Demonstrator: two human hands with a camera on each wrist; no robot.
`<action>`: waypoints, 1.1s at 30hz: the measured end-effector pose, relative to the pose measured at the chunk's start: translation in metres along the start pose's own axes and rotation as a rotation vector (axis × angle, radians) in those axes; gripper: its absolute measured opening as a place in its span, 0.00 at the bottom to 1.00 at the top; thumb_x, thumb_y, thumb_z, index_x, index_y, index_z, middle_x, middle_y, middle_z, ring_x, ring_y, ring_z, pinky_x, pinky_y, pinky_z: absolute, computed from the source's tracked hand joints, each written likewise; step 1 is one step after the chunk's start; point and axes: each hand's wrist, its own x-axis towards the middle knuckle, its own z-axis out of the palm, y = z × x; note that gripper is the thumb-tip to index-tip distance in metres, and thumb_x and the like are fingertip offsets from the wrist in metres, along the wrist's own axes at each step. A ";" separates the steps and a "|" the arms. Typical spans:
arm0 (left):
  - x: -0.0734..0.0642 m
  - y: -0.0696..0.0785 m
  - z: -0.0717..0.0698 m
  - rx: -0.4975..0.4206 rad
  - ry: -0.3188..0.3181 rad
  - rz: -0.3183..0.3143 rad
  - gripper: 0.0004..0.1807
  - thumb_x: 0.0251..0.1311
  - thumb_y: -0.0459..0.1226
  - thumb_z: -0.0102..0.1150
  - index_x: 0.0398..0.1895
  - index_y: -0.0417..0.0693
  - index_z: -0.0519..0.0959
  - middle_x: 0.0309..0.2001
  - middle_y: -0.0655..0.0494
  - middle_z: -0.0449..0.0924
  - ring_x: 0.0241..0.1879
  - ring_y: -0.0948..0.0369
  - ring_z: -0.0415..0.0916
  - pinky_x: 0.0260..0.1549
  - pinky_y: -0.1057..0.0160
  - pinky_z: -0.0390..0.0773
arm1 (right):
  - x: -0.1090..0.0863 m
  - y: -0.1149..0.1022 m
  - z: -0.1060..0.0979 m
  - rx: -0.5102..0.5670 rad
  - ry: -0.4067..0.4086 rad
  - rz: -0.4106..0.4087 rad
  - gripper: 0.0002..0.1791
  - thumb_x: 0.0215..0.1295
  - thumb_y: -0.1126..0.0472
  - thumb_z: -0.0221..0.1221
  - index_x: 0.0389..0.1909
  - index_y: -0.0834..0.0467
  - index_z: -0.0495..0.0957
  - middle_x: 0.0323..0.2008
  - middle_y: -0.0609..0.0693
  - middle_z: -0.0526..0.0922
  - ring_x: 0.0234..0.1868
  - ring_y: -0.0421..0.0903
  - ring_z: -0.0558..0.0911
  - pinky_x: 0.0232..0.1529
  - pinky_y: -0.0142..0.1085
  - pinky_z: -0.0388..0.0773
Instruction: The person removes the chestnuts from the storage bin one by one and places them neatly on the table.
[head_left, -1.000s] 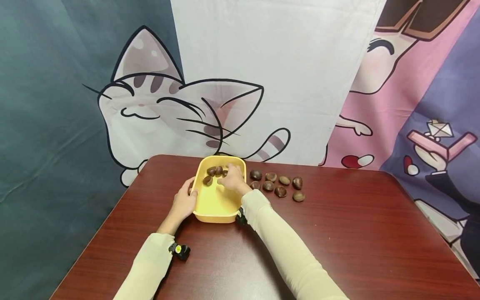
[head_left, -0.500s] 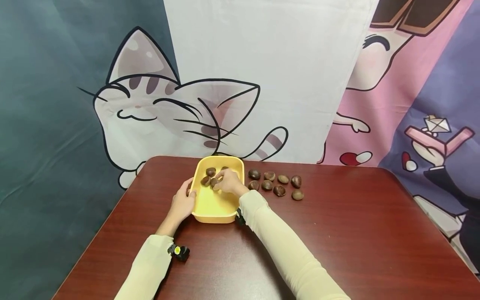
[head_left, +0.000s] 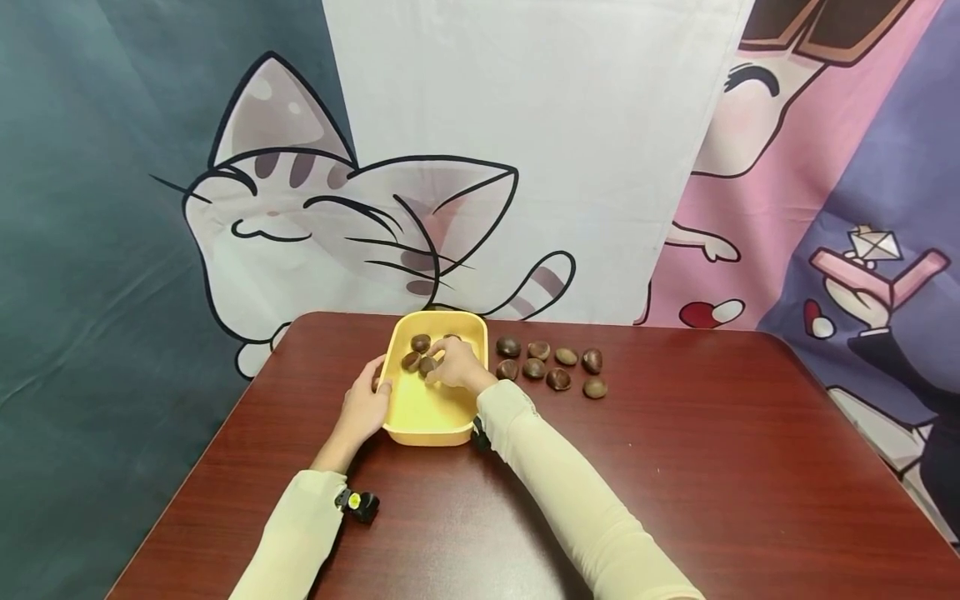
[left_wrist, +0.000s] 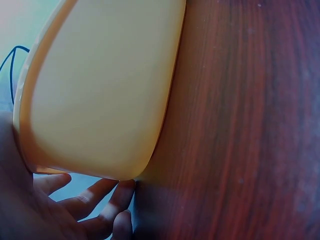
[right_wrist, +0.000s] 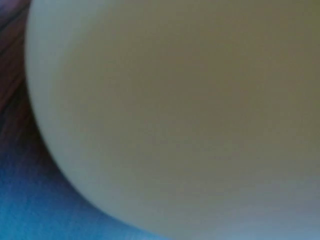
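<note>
A yellow plastic container point(head_left: 431, 412) stands on the table with several brown chestnuts point(head_left: 420, 342) in its far half. My left hand point(head_left: 365, 408) grips its left side, thumb over the rim and fingers along the outer wall; in the left wrist view that hand point(left_wrist: 55, 215) lies against the outside of the container point(left_wrist: 105, 90). Reaching inside, my right hand point(head_left: 461, 367) pinches one chestnut point(head_left: 427, 367) between thumb and fingers. Part of another chestnut is hidden behind this hand. The right wrist view is blurred and filled by the container's wall point(right_wrist: 175, 120).
Several more chestnuts point(head_left: 534, 368) lie in two loose rows to the right of the container. The reddish-brown wooden table point(head_left: 675, 467) reaches back to a cartoon cloth backdrop point(head_left: 600, 125).
My right hand has drawn back toward the left and nearer side inside the container and now pinches a chestnut there. My left hand keeps its grip on the side.
</note>
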 end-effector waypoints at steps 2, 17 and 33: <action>-0.001 0.000 0.000 0.000 0.000 0.000 0.27 0.74 0.38 0.43 0.75 0.53 0.60 0.53 0.41 0.81 0.36 0.55 0.82 0.39 0.55 0.79 | 0.001 0.000 0.000 -0.003 0.017 -0.019 0.16 0.54 0.63 0.72 0.45 0.58 0.85 0.41 0.52 0.85 0.34 0.42 0.79 0.31 0.30 0.74; -0.001 0.003 -0.001 0.003 0.004 -0.003 0.28 0.73 0.38 0.43 0.75 0.52 0.60 0.51 0.41 0.82 0.37 0.53 0.82 0.39 0.54 0.79 | 0.003 0.004 0.004 -0.013 -0.074 -0.066 0.16 0.58 0.64 0.70 0.49 0.58 0.83 0.30 0.50 0.86 0.21 0.39 0.79 0.24 0.30 0.75; -0.001 0.003 -0.001 0.010 0.004 0.000 0.27 0.73 0.36 0.43 0.75 0.51 0.61 0.52 0.41 0.82 0.36 0.54 0.82 0.37 0.56 0.79 | 0.001 0.003 0.002 0.056 -0.062 -0.124 0.14 0.59 0.64 0.68 0.46 0.57 0.79 0.29 0.51 0.82 0.20 0.39 0.76 0.23 0.30 0.74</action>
